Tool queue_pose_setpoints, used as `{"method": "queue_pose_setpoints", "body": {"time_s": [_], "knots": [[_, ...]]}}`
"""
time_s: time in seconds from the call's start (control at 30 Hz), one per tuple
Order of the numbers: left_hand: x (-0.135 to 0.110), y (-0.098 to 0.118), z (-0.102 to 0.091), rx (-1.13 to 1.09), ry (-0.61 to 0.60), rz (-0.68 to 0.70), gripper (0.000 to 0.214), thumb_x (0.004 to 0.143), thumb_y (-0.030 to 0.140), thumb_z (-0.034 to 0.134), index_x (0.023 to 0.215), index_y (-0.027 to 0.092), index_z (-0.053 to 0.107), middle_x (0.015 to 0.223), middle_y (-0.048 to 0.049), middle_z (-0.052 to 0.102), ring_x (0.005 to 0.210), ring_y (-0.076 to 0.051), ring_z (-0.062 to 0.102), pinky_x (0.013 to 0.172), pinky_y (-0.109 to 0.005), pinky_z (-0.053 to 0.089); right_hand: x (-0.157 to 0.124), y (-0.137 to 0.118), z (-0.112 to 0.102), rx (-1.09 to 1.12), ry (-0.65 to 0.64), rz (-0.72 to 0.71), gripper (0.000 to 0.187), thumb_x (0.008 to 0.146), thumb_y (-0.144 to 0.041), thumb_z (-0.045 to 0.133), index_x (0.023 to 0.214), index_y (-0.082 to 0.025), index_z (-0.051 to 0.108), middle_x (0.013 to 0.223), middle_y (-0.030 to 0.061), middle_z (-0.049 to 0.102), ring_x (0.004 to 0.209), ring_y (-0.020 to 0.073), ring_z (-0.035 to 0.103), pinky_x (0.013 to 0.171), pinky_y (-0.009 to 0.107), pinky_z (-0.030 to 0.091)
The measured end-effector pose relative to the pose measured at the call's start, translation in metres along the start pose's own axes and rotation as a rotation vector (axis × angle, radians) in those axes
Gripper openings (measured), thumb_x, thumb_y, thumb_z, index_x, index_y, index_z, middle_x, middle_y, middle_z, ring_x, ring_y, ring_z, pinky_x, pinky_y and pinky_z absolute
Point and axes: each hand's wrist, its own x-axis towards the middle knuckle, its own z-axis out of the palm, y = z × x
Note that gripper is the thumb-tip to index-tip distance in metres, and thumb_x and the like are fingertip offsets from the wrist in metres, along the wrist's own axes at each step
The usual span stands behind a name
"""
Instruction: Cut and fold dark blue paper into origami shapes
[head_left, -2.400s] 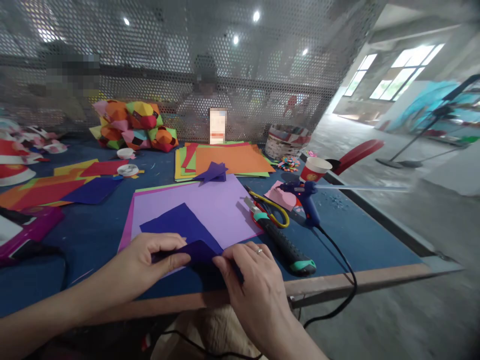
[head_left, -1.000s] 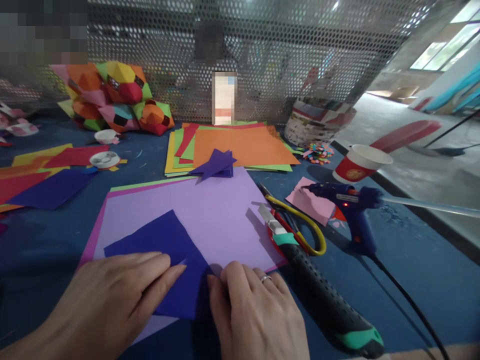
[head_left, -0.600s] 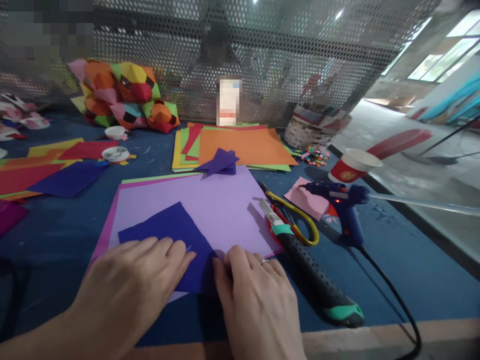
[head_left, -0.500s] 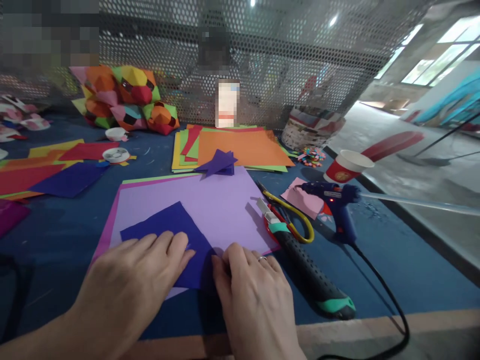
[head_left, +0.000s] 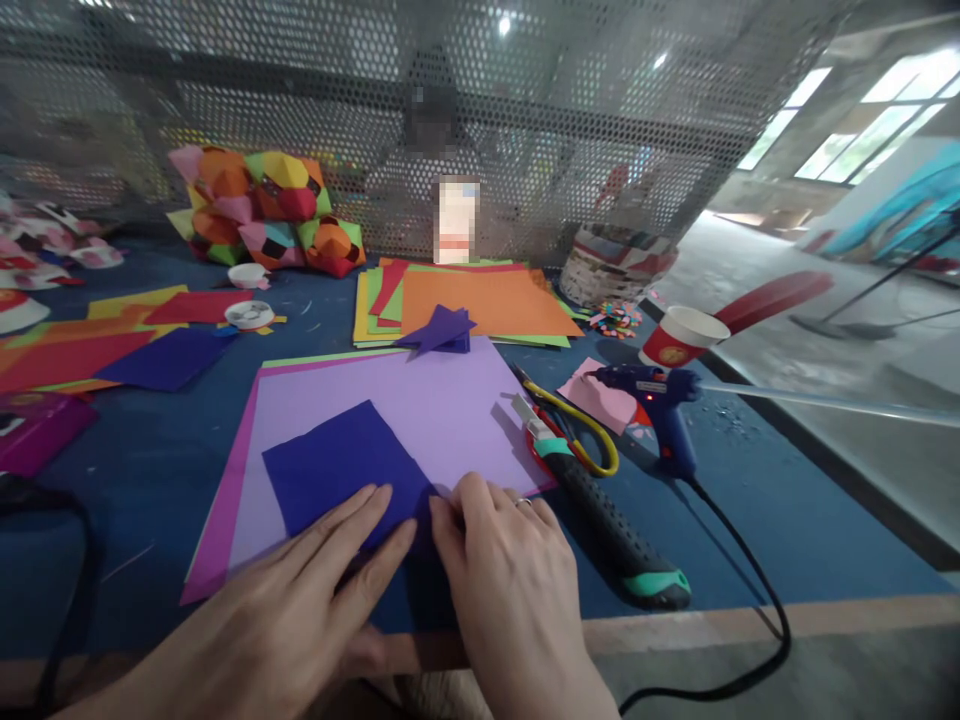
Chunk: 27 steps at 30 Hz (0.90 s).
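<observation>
A dark blue sheet of paper lies at a slant over a lilac sheet, which rests on magenta and green sheets. My left hand lies across the blue sheet's near part with its fingers stretched out. At the blue sheet's right corner, my right hand, with a ring on one finger, pinches the paper's edge between thumb and bent fingers. Purple folded paper pieces sit at the lilac sheet's far edge. Right of my right hand is a utility knife with a black and green handle, beside yellow-handled scissors.
A blue glue gun with its cord stands on the right near a paper cup. Behind are stacked coloured sheets, a woven basket and folded paper balls. More coloured paper lies left. Perforated metal rises behind.
My left hand has flattened, its curled fingers now stretched along the blue sheet and nearer its right corner. My right hand stays at that corner. The view has shifted slightly.
</observation>
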Motion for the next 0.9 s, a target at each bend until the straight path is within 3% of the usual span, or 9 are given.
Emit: {"method": "queue_pose_setpoints", "body": {"time_s": [0.1, 0.17, 0.33, 0.53, 0.9], "knots": [[-0.0082, 0.0002, -0.0005, -0.026, -0.069, 0.042, 0.094, 0.103, 0.075, 0.039, 0.17, 0.01, 0.027, 0.159, -0.0203, 0.057, 0.143, -0.032, 0.059, 0.11, -0.036, 0.055, -0.0013, 0.0005, 0.0002, -0.004, -0.008, -0.006, 0.029, 0.089, -0.018, 0.078, 0.074, -0.025, 0.055, 0.062, -0.0029, 0.069, 0.058, 0.0193, 0.071, 0.066, 0.034, 0.038], [-0.0095, -0.0007, -0.0013, -0.043, -0.084, 0.039, 0.108, 0.096, 0.084, 0.045, 0.171, 0.009, 0.023, 0.161, -0.0214, 0.055, 0.144, -0.034, 0.059, 0.109, -0.037, 0.056, -0.0022, 0.0008, 0.0002, 0.0, -0.014, -0.015, 0.027, 0.092, -0.018, 0.075, 0.075, -0.025, 0.055, 0.063, -0.0026, 0.07, 0.059, 0.0196, 0.071, 0.066, 0.034, 0.038], [-0.0076, -0.0001, -0.0015, -0.088, -0.097, 0.03, 0.119, 0.09, 0.089, 0.05, 0.172, 0.009, 0.017, 0.162, -0.0241, 0.052, 0.143, -0.038, 0.058, 0.107, -0.041, 0.057, -0.0032, 0.0004, -0.0007, -0.008, -0.033, -0.013, 0.026, 0.097, -0.018, 0.069, 0.077, -0.025, 0.054, 0.063, -0.0022, 0.068, 0.06, 0.0208, 0.071, 0.067, 0.035, 0.038], [-0.0104, -0.0003, 0.0027, -0.138, -0.127, 0.011, 0.117, 0.09, 0.086, 0.054, 0.173, 0.013, 0.015, 0.165, -0.023, 0.047, 0.147, -0.039, 0.055, 0.107, -0.042, 0.058, -0.0036, -0.0002, -0.0011, -0.005, -0.024, -0.027, 0.027, 0.098, -0.019, 0.067, 0.076, -0.025, 0.053, 0.062, -0.0019, 0.067, 0.058, 0.022, 0.071, 0.066, 0.036, 0.037], [-0.0064, 0.0012, 0.0033, -0.116, -0.102, 0.007, 0.125, 0.085, 0.083, 0.066, 0.173, 0.012, 0.012, 0.161, -0.0228, 0.053, 0.142, -0.038, 0.06, 0.105, -0.042, 0.058, -0.0052, 0.0007, -0.0019, 0.025, -0.012, -0.021, 0.026, 0.102, -0.018, 0.06, 0.079, -0.026, 0.052, 0.063, -0.0024, 0.066, 0.059, 0.0214, 0.07, 0.067, 0.035, 0.038]]}}
